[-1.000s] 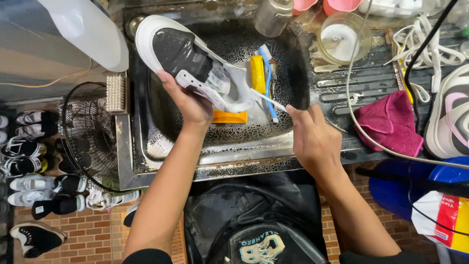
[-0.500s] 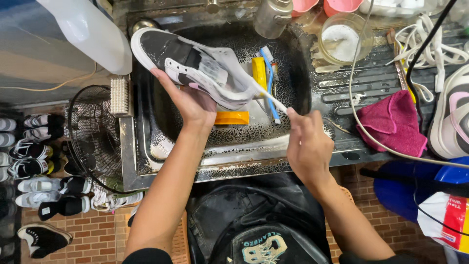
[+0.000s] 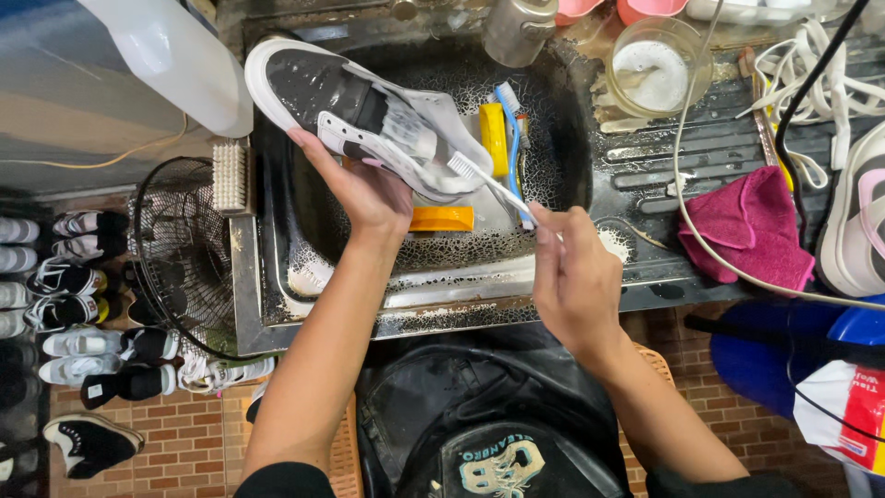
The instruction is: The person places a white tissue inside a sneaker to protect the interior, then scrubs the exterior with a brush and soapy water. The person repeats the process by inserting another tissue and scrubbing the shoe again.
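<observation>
Head view: my left hand [image 3: 369,198] grips the soapy sneaker [image 3: 369,115]; my right hand [image 3: 576,277], pinching the toothbrush [image 3: 489,184], has slid its bristles toward ten o'clock onto the side panel.

Toothbrush [image 3: 487,187] bristles now against sneaker's [image 3: 369,115] heel end.

Bare forearms, black short sleeves, black printed apron [image 3: 489,415].

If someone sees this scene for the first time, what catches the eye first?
A soapy black-and-white shoe, gripped by the left hand over the dark sink. The right hand holds a white toothbrush against its heel. A pink cloth lies on the right.
</observation>
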